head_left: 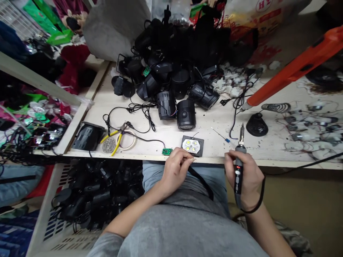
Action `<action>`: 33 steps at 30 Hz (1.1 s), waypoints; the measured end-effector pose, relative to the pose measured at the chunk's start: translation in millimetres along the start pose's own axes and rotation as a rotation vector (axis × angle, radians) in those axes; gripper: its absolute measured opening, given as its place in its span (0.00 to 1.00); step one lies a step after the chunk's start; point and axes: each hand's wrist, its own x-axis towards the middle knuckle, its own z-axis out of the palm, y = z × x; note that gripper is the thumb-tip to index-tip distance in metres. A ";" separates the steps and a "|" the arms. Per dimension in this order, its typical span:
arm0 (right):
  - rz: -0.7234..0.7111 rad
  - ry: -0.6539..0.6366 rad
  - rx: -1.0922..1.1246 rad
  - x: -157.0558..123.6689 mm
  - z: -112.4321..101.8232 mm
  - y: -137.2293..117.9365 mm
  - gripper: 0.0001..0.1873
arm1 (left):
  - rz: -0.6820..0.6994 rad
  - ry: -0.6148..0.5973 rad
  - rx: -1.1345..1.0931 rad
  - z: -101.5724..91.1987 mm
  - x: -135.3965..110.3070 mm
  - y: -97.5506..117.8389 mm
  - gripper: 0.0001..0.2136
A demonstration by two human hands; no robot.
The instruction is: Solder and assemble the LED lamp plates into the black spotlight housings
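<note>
left hand (pixel 175 173): fingers curled, cannot tell if gripping, on black cord (pixel 200 182), just beside LED board (pixel 191 145) | right hand (pixel 248 175): fingers gripping soldering iron (pixel 239 175)

counter (pixel 144 123) | 12 o'clock: black spotlight housings (pixel 184 114) | 9 o'clock: yellow-handled pliers (pixel 120 134), masking tape roll (pixel 134 140) | 6 o'clock: LED board (pixel 191 145)

soldering iron (pixel 239 171): 1 | LED board (pixel 191 145): 1 | pliers (pixel 118 138): 1 | tape roll (pixel 127 140): 1

Left hand (pixel 175 172) loosely curled at lower center, fingers toward upper right, right hand (pixel 248 175) closed in grip at lower right, left forearm (pixel 131 214) entering from bottom, right forearm (pixel 268 232) likewise
</note>
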 end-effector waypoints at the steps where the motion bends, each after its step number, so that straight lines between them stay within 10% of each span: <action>1: 0.002 -0.011 -0.001 -2.0 0.0 -0.2 0.13 | 0.027 0.003 0.018 0.6 0.7 0.6 0.05; 11: 0.215 0.291 -0.316 -3.4 -7.9 64.7 0.16 | 0.331 -0.060 0.352 14.7 6.3 2.6 0.05; 21: 0.370 0.053 -0.305 38.2 15.6 146.0 0.36 | 0.374 -0.248 0.617 42.4 14.1 1.0 0.06; 33: 0.368 -0.053 -0.233 36.3 15.7 135.3 0.26 | 0.344 -0.316 0.770 64.8 36.7 5.8 0.10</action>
